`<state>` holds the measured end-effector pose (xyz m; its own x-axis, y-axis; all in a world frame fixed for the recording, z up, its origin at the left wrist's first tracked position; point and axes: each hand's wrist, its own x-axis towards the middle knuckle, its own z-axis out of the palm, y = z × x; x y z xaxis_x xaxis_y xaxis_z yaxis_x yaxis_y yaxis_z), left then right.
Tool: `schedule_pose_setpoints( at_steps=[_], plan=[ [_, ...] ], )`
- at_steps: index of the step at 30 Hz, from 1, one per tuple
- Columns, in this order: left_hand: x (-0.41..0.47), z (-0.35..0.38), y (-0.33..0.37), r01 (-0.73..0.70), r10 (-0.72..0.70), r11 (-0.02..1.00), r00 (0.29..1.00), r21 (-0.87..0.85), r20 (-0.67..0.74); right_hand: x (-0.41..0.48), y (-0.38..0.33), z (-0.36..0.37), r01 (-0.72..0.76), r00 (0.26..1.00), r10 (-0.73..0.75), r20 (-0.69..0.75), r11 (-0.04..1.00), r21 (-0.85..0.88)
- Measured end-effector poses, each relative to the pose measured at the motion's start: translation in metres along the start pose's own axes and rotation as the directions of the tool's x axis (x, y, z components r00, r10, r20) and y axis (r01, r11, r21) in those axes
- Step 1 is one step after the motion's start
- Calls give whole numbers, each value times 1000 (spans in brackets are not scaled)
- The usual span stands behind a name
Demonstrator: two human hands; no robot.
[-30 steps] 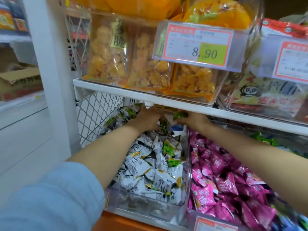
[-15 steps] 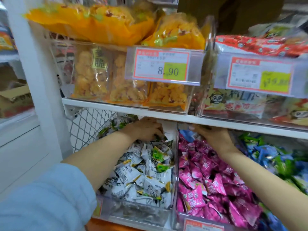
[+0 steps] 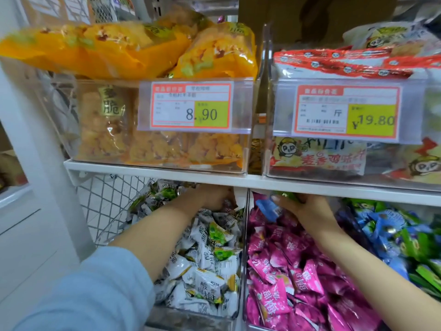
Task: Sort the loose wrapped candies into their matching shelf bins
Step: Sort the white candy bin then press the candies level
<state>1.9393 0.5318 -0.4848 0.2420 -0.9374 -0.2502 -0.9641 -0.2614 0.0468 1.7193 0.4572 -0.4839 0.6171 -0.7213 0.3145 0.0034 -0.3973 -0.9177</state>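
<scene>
Item: blue candy (image 3: 268,209), one loose wrapped piece, with a green candy (image 3: 287,195) just above it.
Location: both are pinched in the curled fingers of the right hand (image 3: 307,210), at the back of the middle bin (image 3: 247,278), over the pink candies (image 3: 286,271) and right under the shelf board (image 3: 334,185).

Handling: judged light and small. The foil-like wrap looks slick and crinkly, soft at the crimped ends and firmer in the middle. The best hold is probably across the body, since a pinch on an end flap alone could slip. Nothing here seems fragile, and a short drop should do no harm.

Other hand: the left hand (image 3: 213,195) is deep in the left bin (image 3: 191,315), on the white-and-green candies (image 3: 210,259). Its fingertips are hidden under the shelf, so I cannot tell whether it holds anything.

Matching stock: blue and green pieces lie mixed in the right bin (image 3: 393,235), next to the pink one.

Edges and room: the shelf board hangs low over all three bins, so the gap at the back is tight and knuckles pass near its front lip. Clear upright walls part the bins, and a carried piece must go up and over them. The front is open and roomy. Wire mesh (image 3: 107,206) closes the far left side.
</scene>
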Motion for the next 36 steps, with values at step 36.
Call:
schedule_pose_setpoints(
  at_steps=[36],
  plan=[
    [-71,-18,33,-126,-62,517,981,-846,-185,-14,-22,25,-162,967,103,231,954,252]
  ],
)
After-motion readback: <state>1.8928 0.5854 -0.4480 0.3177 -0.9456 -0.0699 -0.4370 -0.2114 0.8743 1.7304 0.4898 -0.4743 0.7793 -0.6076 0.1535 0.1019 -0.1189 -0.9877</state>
